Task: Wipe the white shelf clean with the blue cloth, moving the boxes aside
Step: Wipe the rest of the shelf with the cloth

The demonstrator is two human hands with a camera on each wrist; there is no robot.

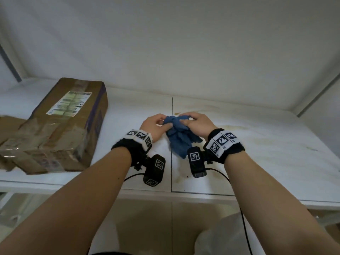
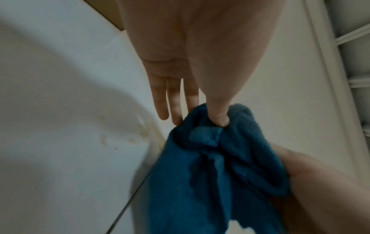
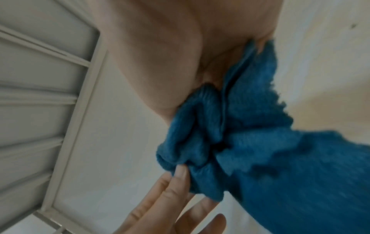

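Both hands' fingers (image 1: 185,116) pinch together, forearms extended.

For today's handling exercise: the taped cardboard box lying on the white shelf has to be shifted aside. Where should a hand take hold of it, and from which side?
Judging by its pose, grip the cardboard box at its near right corner, coming from the right, where the left hand is nearest. It lies flat and long on the shelf, with bare shelf on that side, so sliding probably beats lifting.

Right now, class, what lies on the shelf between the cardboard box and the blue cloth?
In the head view, only bare white shelf separates the cardboard box from the blue cloth, apart from the left hand pinching the cloth.
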